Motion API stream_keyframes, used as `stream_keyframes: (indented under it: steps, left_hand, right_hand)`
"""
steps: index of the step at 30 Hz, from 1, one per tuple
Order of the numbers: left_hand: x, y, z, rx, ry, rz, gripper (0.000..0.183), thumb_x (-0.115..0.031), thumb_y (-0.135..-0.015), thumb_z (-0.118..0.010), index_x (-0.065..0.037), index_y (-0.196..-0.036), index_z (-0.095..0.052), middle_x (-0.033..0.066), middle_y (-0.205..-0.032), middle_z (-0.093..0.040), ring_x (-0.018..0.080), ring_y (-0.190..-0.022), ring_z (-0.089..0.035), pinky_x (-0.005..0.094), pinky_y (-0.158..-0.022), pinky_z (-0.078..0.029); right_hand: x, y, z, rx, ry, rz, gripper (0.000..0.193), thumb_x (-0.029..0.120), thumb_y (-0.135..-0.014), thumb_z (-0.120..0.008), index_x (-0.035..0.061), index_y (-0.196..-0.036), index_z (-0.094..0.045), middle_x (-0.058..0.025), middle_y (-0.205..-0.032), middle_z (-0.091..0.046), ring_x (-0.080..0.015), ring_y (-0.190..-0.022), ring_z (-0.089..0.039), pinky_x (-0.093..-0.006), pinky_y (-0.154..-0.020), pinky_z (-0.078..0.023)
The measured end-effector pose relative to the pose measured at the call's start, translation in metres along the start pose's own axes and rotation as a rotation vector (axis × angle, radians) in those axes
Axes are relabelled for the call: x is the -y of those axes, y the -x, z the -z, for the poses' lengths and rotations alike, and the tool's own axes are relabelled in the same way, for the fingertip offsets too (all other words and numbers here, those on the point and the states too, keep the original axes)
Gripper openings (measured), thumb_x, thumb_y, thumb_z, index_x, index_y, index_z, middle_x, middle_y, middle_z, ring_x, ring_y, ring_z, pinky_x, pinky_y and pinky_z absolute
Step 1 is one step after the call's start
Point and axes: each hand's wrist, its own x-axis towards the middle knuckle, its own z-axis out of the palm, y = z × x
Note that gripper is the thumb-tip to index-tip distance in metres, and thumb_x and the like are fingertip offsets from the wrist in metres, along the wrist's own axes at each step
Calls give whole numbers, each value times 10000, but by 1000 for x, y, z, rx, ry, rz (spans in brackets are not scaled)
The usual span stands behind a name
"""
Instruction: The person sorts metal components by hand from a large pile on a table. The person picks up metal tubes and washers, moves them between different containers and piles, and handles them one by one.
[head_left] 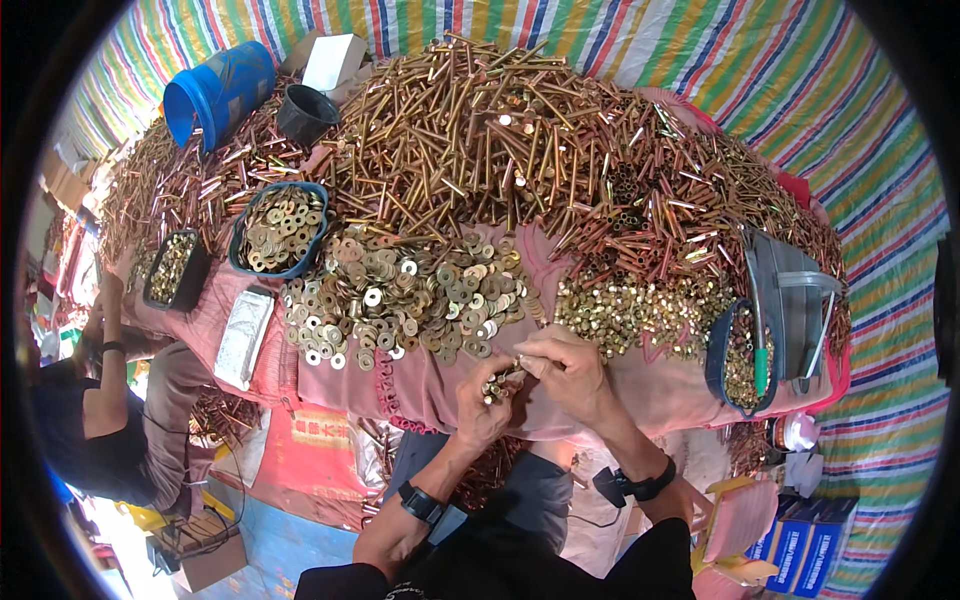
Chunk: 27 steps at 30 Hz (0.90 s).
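My left hand [478, 415] is closed around a bunch of brass-coloured bolts [497, 387], whose ends poke out between the fingers. Right against it, my right hand [570, 372] pinches at the top of the bunch; its fingertips hide what they grip. Both hands are over the near edge of the pink cloth [440, 383]. Beyond my left hand spreads a pile of flat round washers [400, 290]. Small gold nuts [640, 310] lie in a heap past my right hand.
Long coppery rods and tubes [470, 130] are mounded behind. A blue tub of washers [280, 230] stands left, a tub of nuts [740, 360] right, beside a grey scoop-like container [785, 300]. A blue bucket [220, 95] lies tipped at the back. Another person [110, 400] sits at far left.
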Motion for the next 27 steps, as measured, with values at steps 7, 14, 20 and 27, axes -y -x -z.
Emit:
stream_keyframes:
  steps: [7, 14, 20, 27]
  left_hand:
    - [-3, -2, 4, 44, 35, -69, 363, 65, -825, -593, 5, -1172, -680, 165, -959, -726, 271, -845, -743, 347, -773, -580]
    - [-9, -3, 6, 83, 40, -71, 254, 46, -876, -603, 24, -1119, -672, 132, -900, -723, 227, -806, -746, 331, -741, -579]
    - [-14, -4, 5, 83, 93, -43, 153, -4, -973, -602, 29, -1108, -667, 107, -874, -725, 184, -784, -757, 305, -702, -583]
    - [-18, -4, 2, 48, 142, 10, 126, 19, -921, -695, 6, -1045, -687, 91, -841, -717, 137, -746, -665, 302, -678, -536]
  right_hand:
    - [11, 12, -14, -111, -25, -22, 240, -30, -920, -713, -34, -1158, -739, -161, -1083, -743, -258, -961, -745, -339, -848, -587]
    - [6, 10, -13, -99, 199, 216, 173, 49, -931, -767, 1, -1075, -683, -139, -1046, -691, -243, -835, -711, -357, -752, -577]
    - [12, 13, -12, -110, 119, -26, 188, 110, -920, -809, 13, -1039, -699, -129, -928, -683, -216, -750, -682, -364, -660, -544]
    - [6, 17, -9, -107, 213, 114, 198, 49, -876, -796, 9, -1049, -708, -125, -948, -700, -274, -805, -711, -365, -708, -565]
